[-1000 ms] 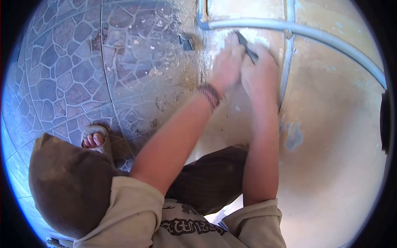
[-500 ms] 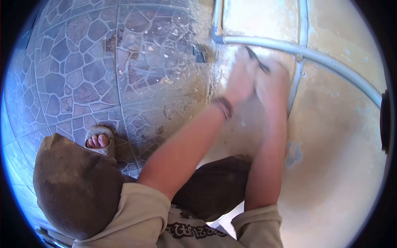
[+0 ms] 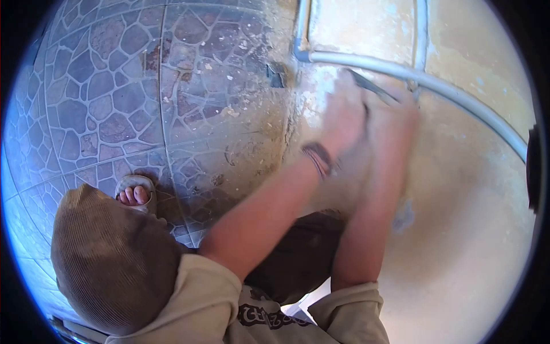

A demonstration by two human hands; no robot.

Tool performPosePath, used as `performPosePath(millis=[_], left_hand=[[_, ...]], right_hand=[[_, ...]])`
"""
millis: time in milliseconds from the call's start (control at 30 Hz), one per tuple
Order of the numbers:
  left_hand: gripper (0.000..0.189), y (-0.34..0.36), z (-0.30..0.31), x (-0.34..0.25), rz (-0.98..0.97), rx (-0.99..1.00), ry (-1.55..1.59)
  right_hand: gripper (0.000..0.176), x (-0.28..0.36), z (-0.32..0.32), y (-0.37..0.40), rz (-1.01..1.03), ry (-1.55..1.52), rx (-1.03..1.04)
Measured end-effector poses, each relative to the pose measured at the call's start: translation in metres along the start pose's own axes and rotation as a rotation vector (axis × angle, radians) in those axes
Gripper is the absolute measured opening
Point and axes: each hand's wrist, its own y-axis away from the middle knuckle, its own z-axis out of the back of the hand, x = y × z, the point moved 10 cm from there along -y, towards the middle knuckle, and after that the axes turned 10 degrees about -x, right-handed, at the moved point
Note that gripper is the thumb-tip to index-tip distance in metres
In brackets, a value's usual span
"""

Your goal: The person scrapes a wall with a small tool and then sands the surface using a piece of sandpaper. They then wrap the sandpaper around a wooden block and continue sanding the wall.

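Observation:
My left hand (image 3: 342, 109), with dark bands on its wrist, is at the pale wall (image 3: 452, 189) just below a horizontal pipe. Beside it is my right hand (image 3: 396, 123), smeared by motion. A thin, dark, flat strip like a blade (image 3: 373, 88) spans the gap between the two hands, one end at each. Both hands look closed on it, though the blur hides the single fingers. Its exact kind cannot be made out. Around the hands the wall is patchy, with white worn spots.
Pale blue-grey pipes (image 3: 458, 94) run along the wall and branch upward. Stone-patterned floor tiles (image 3: 103, 86) spread to the left, speckled with white flakes. A dark scrap (image 3: 276, 75) lies near the wall's foot. A sandalled foot (image 3: 136, 195) stands on the tiles.
Both hands have shifted slightly right. They are a little farther apart, and more of the dark strip shows between them.

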Motion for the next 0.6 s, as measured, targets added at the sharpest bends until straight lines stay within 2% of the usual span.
performPosePath(millis=[100,133,167,200,233,267,333,400,433,467,500,567,600], left_hand=[[0.059,0.012,-0.009,-0.014,-0.286,-0.19,-0.111],[0.06,0.006,-0.003,-0.009,-0.264,-0.167,-0.031],[0.058,-0.008,0.003,-0.003,-0.236,-0.079,-0.066],[0.057,-0.014,0.004,0.003,-0.085,-0.011,-0.024],[0.057,-0.008,0.002,0.0,-0.082,-0.023,-0.07],[0.056,-0.001,-0.001,-0.003,-0.077,-0.034,-0.115],[0.057,0.022,-0.011,-0.024,-0.389,-0.253,-0.366],[0.056,0.011,0.004,-0.012,-0.356,-0.281,-0.296],[0.056,0.009,0.009,-0.008,-0.346,-0.283,-0.255],[0.058,0.003,0.012,0.0,-0.248,-0.158,-0.147],[0.059,0.002,0.013,-0.002,-0.249,-0.187,-0.159],[0.06,0.012,0.017,0.004,-0.221,-0.242,-0.187],[0.06,0.011,0.016,-0.002,-0.279,-0.246,-0.192]], right_hand=[[0.03,-0.005,0.001,-0.018,0.223,-0.059,0.0],[0.032,0.007,0.003,-0.01,0.111,0.067,-0.085],[0.031,0.012,0.0,-0.006,0.114,0.102,-0.115],[0.031,0.016,-0.003,-0.005,0.12,0.128,-0.146],[0.031,0.018,-0.001,-0.003,0.124,0.154,-0.17],[0.027,0.012,0.0,-0.004,0.04,0.116,-0.116],[0.025,0.002,0.001,-0.018,0.03,-0.082,-0.018],[0.023,-0.01,-0.014,-0.015,-0.042,-0.196,0.089],[0.023,-0.011,-0.014,-0.013,0.045,-0.094,0.041],[0.023,-0.011,-0.022,-0.013,0.148,-0.013,-0.018],[0.023,-0.001,-0.025,-0.007,0.247,0.066,-0.073],[0.029,-0.012,-0.018,0.0,0.127,-0.025,-0.089],[0.03,-0.006,-0.009,0.0,0.09,-0.092,-0.077]])
